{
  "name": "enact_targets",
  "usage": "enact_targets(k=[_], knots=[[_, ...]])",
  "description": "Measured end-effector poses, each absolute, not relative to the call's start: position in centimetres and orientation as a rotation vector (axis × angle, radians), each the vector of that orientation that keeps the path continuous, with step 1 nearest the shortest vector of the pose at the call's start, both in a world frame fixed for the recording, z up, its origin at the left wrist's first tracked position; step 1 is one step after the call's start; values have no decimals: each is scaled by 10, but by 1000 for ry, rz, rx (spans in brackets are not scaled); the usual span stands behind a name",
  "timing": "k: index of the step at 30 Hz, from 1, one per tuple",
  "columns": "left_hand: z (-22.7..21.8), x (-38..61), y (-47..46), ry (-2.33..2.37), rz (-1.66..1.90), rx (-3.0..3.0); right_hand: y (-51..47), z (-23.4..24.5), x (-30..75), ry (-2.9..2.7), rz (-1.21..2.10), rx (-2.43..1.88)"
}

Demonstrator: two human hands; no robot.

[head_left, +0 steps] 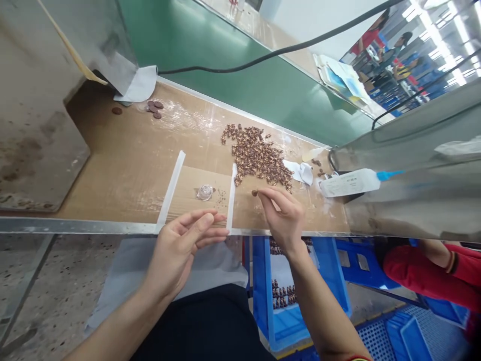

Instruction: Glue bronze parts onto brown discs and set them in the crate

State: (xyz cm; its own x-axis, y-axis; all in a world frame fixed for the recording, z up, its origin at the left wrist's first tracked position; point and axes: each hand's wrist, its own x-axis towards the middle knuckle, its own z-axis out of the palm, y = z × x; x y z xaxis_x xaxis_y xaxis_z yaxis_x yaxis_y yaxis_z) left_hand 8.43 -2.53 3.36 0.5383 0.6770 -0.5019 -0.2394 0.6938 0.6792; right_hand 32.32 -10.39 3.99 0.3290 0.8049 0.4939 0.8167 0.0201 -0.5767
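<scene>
Between the pinched thumb and fingertips of the right hand is a small, round, dark-brown piece, held just over the brown tabletop below a heap of small brown-and-gold pieces. Near the front edge, the left hand curls loosely, thumb close to the fingers (whether they grip anything, I cannot tell), beside a silvery round coil on a tan cardboard rectangle flanked by white tape strips. Farther out lie a whitish plastic bottle with a blue nozzle and, below the table, a blue plastic crate.
</scene>
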Motion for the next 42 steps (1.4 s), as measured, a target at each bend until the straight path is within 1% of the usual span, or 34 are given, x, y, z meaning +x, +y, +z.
enact_targets(k=[3, 7, 20, 23, 26, 28, 31, 34, 38, 42], knots=[[27, 78, -29, 869, 612, 618, -104, 16, 350, -1538, -123, -1865], [22, 75, -30, 903, 642, 639, -104, -1, 357, -1568, -151, -1893], [22, 78, -29, 941, 634, 626, -104, -8, 357, -1579, -237, -1829], [24, 77, -29, 951, 639, 636, -103, -8, 358, -1561, -208, -1854], [27, 78, -29, 951, 612, 690, -103, 0, 353, -1513, -121, -1853], [31, 82, -29, 916, 536, 783, -108, 12, 343, -1385, -55, -1809], [39, 91, -31, 806, 379, 986, -122, 40, 318, -1098, 187, -1732], [50, 104, -35, 740, 284, 1217, -140, 70, 296, -994, 417, -1687], [61, 118, -43, 686, 258, 1431, -158, 91, 287, -1068, 395, -1638], [68, 128, -50, 662, 258, 1527, -173, 91, 292, -1085, 367, -1609]])
